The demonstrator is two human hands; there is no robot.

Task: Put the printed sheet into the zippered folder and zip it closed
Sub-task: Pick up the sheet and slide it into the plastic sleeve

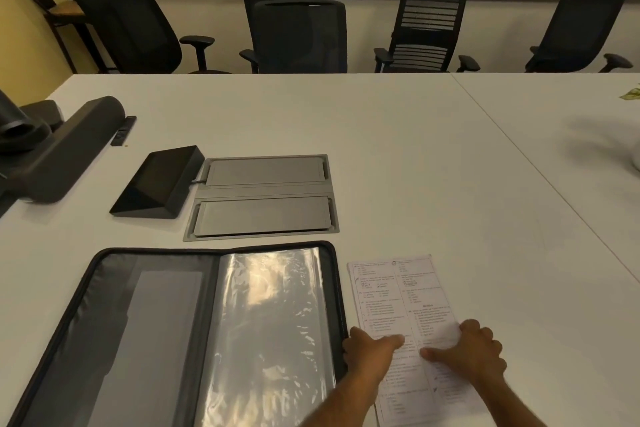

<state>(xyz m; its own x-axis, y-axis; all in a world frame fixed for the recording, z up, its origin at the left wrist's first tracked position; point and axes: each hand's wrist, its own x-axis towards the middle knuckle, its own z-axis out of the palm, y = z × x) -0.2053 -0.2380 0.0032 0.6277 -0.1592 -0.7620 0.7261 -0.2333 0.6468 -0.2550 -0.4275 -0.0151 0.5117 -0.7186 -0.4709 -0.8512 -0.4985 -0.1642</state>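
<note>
white table [398,163], seam running diagonally at the right. nearest the person: zippered folder [104,340] lying open flat on the left, grey lining on its left half, glossy clear sleeves [270,329] on its right half. printed sheet [391,284] lies flat on the table just beside the folder's right edge, not in it.

behind the folder: grey metal cable hatch [263,198] set in the tabletop, two lids down. a black wedge-shaped console [159,180] touches its left side. further left, a long dark speaker bar [72,152], a slim remote [123,131]. far side: black mesh office chairs [298,35] in a row against a pale wall.

hands, both on the sheet's near half, apart from each other. left hand [370,354]: fingers fairly straight, laid on the sheet's left part, by the folder's edge. right hand [474,348]: fingers curled, knuckles up, thumb out toward the left hand; paper under the fingertips looks bunched, so it seems to pinch the sheet.
</note>
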